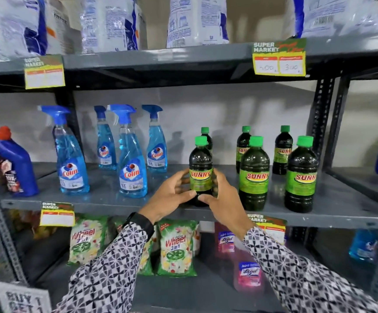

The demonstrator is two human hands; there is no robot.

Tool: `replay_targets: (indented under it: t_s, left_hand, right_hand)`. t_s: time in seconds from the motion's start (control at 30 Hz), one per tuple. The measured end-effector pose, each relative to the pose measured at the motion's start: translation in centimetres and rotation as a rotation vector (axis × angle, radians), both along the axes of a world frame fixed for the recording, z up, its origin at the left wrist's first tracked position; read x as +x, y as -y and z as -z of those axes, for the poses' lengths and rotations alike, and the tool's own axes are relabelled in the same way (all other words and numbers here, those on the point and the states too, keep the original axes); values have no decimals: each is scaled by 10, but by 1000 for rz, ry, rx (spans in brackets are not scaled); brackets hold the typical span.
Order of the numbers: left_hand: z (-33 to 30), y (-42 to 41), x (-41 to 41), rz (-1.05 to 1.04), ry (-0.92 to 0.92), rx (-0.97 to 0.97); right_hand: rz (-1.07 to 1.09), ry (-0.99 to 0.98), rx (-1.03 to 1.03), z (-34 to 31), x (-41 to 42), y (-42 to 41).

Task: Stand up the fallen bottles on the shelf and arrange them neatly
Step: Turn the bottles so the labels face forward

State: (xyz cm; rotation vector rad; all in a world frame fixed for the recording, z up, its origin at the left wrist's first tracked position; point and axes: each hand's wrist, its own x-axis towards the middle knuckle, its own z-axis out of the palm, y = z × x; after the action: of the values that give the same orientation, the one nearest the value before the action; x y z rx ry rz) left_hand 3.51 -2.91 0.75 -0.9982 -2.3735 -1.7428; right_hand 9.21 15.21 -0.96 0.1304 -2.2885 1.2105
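Now, held bottle: I have a green-capped Sunny bottle point(201, 171) upright at the front of the middle shelf point(115, 201), left of the other front-row bottles, its base at or just above the board; my hands hide the bottom, so I cannot tell which.
Left hand: my left hand point(172, 195) cups the bottle's left side, fingers point(184, 177) curled partway around the label, thumb low across the front.
Right hand: my right hand point(225, 195) mirrors it on the right side, fingers closed onto the body, thumb meeting the other near the base.
Why two hands: I judge the paired grip keeps the tall bottle plumb and lets me turn the label to face out.
Neighbours: two more front bottles point(254, 175) point(301, 177) stand upright to its right, three behind them.
Spray bottles: four blue spray bottles point(132, 159) stand to the left, well apart from my hands.
Remaining: none looks fallen; I judge only spacing and alignment remain.
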Motion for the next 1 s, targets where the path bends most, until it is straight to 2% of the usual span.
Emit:
replay_targets:
  t_s: [0.4, 0.47, 0.57, 0.63, 0.73, 0.83, 0.9, 1.0]
  left_hand:
    - [11, 5, 6, -29, 2, 62]
    - [7, 9, 12, -21, 40, 161]
    - [6, 6, 33, -235, -10, 422]
    - [9, -10, 56, -328, -94, 516]
    - [13, -49, 87, -290, -177, 380]
    - [5, -86, 88, -184, -214, 158]
    - [-4, -103, 79, -99, -154, 63]
    - [-11, -117, 61, 88, -18, 30]
  right_hand:
    - [-55, -49, 18, 6, 14, 6]
    - [-23, -88, 18, 11, 29, 1]
    - [91, -260, -36, 17, 61, -22]
    - [207, -402, -89, 18, 76, -46]
    - [335, -446, -90, 13, 82, -78]
    - [324, -251, -91, 12, 75, -99]
    - [263, -156, -121, 16, 69, -104]
    - [201, -91, -162, 20, 64, -108]
